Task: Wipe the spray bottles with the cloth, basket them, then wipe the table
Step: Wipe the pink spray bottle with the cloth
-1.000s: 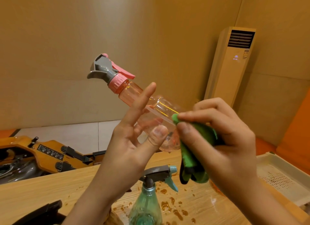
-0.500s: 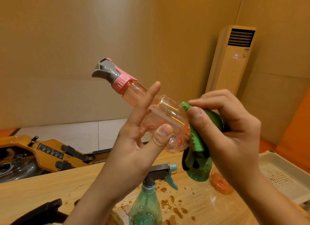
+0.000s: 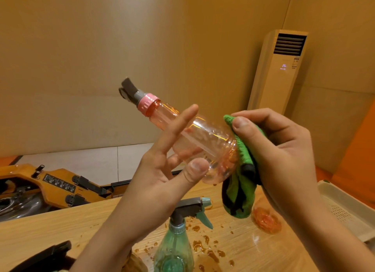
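Since a second ago the pink spray bottle (image 3: pixel 203 137) has rolled, trigger now facing away, and the green cloth (image 3: pixel 241 196) is at its base. Left hand (image 3: pixel 162 180) grips it mid-air; right hand (image 3: pixel 284 154) pinches the cloth. Count: two clear spray bottles, with the teal spray bottle (image 3: pixel 174 249) standing on the wet table (image 3: pixel 50 227), plus one cloth and one white basket (image 3: pixel 345 206).

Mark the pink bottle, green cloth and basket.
pink bottle (image 3: pixel 211 137): head view, clear body.
green cloth (image 3: pixel 244 202): head view, hanging folds.
basket (image 3: pixel 343 211): head view, perforated floor.
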`<state>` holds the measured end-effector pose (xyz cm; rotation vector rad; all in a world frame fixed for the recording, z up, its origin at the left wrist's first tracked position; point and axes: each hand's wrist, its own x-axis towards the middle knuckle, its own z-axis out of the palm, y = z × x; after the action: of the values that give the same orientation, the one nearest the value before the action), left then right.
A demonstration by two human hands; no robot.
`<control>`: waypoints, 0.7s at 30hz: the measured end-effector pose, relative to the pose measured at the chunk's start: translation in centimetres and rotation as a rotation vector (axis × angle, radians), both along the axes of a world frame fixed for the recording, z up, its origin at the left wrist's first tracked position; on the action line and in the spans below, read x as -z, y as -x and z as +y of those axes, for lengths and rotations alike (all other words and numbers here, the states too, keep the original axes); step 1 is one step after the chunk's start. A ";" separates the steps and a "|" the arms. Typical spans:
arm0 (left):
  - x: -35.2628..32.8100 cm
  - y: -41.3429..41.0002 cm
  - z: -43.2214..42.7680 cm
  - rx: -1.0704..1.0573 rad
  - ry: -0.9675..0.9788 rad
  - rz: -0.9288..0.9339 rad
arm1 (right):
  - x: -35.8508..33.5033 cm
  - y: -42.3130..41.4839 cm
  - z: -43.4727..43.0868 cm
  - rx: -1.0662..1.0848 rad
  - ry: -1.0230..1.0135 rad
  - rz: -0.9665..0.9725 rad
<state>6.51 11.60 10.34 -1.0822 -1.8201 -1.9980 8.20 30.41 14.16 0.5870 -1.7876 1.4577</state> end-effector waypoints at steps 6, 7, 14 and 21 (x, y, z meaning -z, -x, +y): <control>-0.3 0.2 -0.2 -0.009 -0.057 -0.020 | 0.0 -0.7 0.1 0.195 -0.509 0.341; -0.2 0.2 -0.1 -0.005 -0.057 -0.022 | 0.0 -0.6 0.1 0.213 -0.493 0.337; 0.1 0.4 0.2 -0.046 -0.090 -0.059 | 1.3 -0.5 -0.8 0.227 -0.571 0.373; 0.1 0.2 0.0 0.020 -0.094 -0.112 | 0.5 -0.2 -0.4 0.162 -0.318 0.256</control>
<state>6.28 11.63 10.23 -0.9839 -1.7541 -2.1724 8.40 30.05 13.62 0.7333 -1.8240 0.9500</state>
